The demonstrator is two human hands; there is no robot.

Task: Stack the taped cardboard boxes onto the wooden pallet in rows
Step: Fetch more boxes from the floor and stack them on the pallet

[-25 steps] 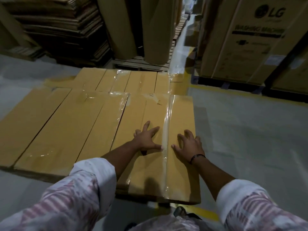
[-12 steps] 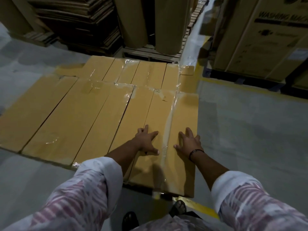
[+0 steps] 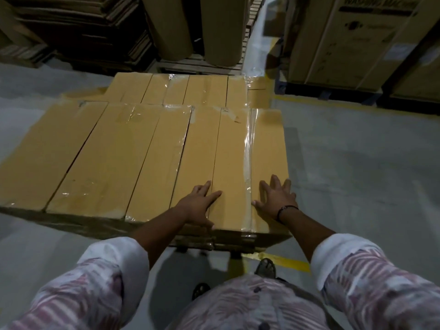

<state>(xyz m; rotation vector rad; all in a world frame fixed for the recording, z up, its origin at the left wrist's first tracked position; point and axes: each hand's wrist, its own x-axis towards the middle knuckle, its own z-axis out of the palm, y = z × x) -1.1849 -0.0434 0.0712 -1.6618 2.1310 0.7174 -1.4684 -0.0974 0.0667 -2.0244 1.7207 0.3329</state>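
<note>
- A stack of flattened cardboard stands on the floor at the far left, behind everything else.
- The near row of long taped cardboard boxes lies flat and side by side. It runs away from the person and spans the load from its left edge to its right edge. Clear tape shines across several tops.
- The far row lies just beyond, its near ends touching the far ends of the near row.
- Two big brown rolls stand upright behind the far row.
- The left hand rests flat on the load at its near edge. Its fingers are straight and spread, and they lie across the seam between the last two boxes.
- Below that near edge only dark blocks show; this is probably the pallet, though the light is too dim to be sure.
- The end box sits at the near right corner of the load, with a clear tape strip running down its length.
- The right hand lies palm down on the end box, right of the tape strip, with fingers splayed and gripping nothing.
- A dark bracelet circles the right wrist.
- A yellow line crosses the floor under the near right corner.
- A large printed carton stands at the far right.
</note>
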